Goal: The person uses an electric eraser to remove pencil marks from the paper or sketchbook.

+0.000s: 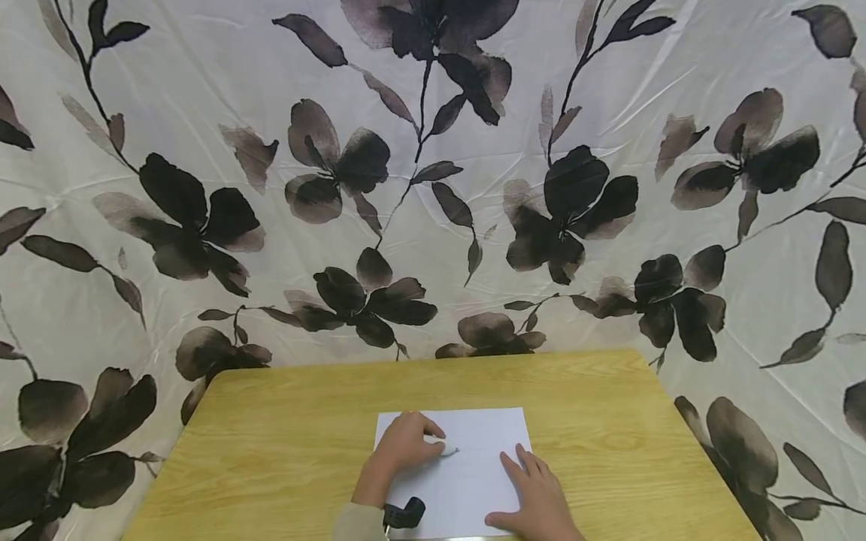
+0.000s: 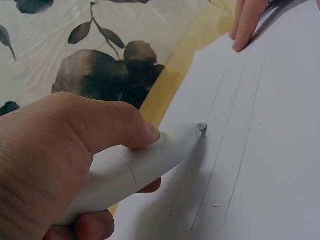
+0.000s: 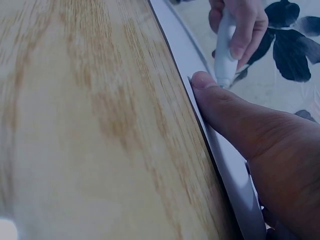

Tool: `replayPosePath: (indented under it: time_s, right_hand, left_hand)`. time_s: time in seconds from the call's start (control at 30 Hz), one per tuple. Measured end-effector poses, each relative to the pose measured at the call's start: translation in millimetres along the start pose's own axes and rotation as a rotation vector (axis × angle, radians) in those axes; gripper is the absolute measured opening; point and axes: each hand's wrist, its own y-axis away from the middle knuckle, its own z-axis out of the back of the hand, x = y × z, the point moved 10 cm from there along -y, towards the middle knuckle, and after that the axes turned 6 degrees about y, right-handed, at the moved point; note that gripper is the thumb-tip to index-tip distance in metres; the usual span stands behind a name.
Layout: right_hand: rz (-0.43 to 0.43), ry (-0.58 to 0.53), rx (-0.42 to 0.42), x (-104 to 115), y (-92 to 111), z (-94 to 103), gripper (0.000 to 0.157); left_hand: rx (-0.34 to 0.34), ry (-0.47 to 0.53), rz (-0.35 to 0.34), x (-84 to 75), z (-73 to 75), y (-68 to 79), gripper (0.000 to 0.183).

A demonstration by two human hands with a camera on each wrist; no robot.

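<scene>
A white sheet of paper (image 1: pixel 467 488) lies on the wooden table, with thin pencil lines (image 2: pixel 235 115) across it. My left hand (image 1: pixel 409 442) grips a thick white pen-shaped electric eraser (image 2: pixel 170 150), thumb on top of its body and fingers curled beneath. Its narrow tip meets the paper at the lower end of the shortest line. With fingers spread, my right hand (image 1: pixel 534 492) rests on the sheet's right part. In the right wrist view its thumb (image 3: pixel 220 97) lies along the paper's near edge.
The yellow wood-grain table (image 1: pixel 291 436) extends around the paper on both sides and behind. A floral cloth (image 1: pixel 433 225) hangs behind the table. A black band with a dark device (image 1: pixel 404 514) sits at my left wrist.
</scene>
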Motion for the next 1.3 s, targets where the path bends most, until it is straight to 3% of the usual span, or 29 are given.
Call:
replayPosePath:
  time_s: [0.23,0.9,1.13,1.3]
  right_hand:
    - [-0.010,-0.006,-0.010,-2.7,-0.4,2.0,0.111]
    - [-0.018,-0.008,-0.023,-0.6,1.0,4.9,0.110]
    - [-0.019,-0.005,-0.020,0.5,1.0,6.6,0.111]
    - [-0.017,0.002,-0.018,-0.1,1.0,5.5,0.112]
  left_hand:
    - [-0.010,-0.019,0.041,1.9,3.2,1.4,0.012]
    - [0.018,-0.015,0.025,-6.0,-1.1,-2.6,0.013]
    - [-0.021,-0.029,0.052,-1.1,1.2,-1.1,0.012]
    - [-0.013,0.000,0.043,-1.5,-3.0,-2.2,0.013]
